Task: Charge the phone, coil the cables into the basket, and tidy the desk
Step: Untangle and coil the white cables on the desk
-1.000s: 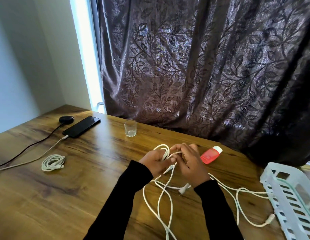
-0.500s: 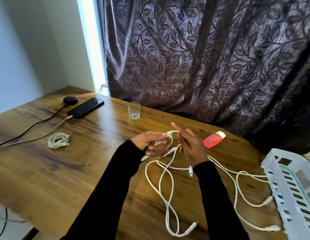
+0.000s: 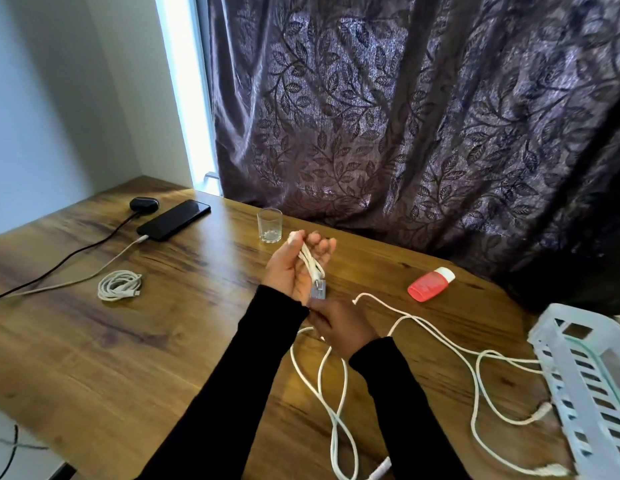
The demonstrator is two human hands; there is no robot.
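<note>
The left hand [image 3: 294, 271] is raised above the brown wooden tabletop [image 3: 163, 341], palm up, w/ fingers curled loosely around a few loops of the loose white charging cable [image 3: 310, 263], so it holds the started coil; a small grey plug of this cable hangs just under the palm. The right hand [image 3: 339, 325] is lower, just below the left wrist, back of hand to the camera; it seems to pinch the cable near the plug, but the fingertips are hidden, so I cannot tell exactly. From the hands the rest of this cable falls on the tabletop in long loops toward the near edge. A second long white cable [image 3: 475, 368] lies uncoiled on the right side, and its end reaches near the pale blue slotted plastic basket [image 3: 578, 375] at the right edge; nothing can be seen inside the basket. The black smartphone [image 3: 173, 220] lies flat at the far left w/ a white charging lead [image 3: 94, 271] plugged in its near end. Beside it is a small black oval device [image 3: 144, 204] w/ a black wire. A finished coil of white cable [image 3: 119, 285] rests on the tabletop left of the hands. A small clear drinking glass [image 3: 270, 225] stands upright near the dark leaf-pattern curtain [image 3: 405, 116], & a red tube with white cap [image 3: 430, 284] lies on its side at the right.
</note>
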